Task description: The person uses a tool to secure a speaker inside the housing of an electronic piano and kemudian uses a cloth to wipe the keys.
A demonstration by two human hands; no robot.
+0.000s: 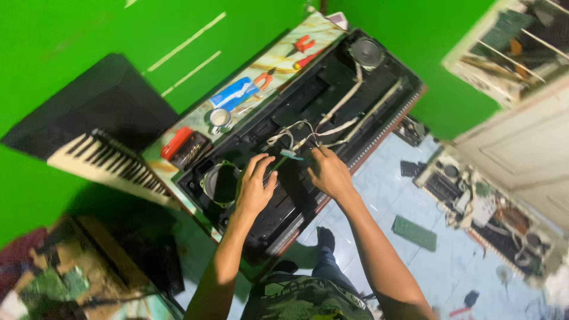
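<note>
One head camera looks steeply down — close over the opened keyboard (308, 130), tilted.

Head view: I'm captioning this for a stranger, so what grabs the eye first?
An opened keyboard case lies across the table's middle, white cables crossing it, and both hands, left hand and right hand, reach inside. Bright green walls surround it; pliers lie behind.

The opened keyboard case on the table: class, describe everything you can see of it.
The opened keyboard case is long, black and plastic-looking, lying diagonally on the table. A round speaker sits at its far end, another near. White cables cross inside. The left hand and right hand rest on its middle.
</note>
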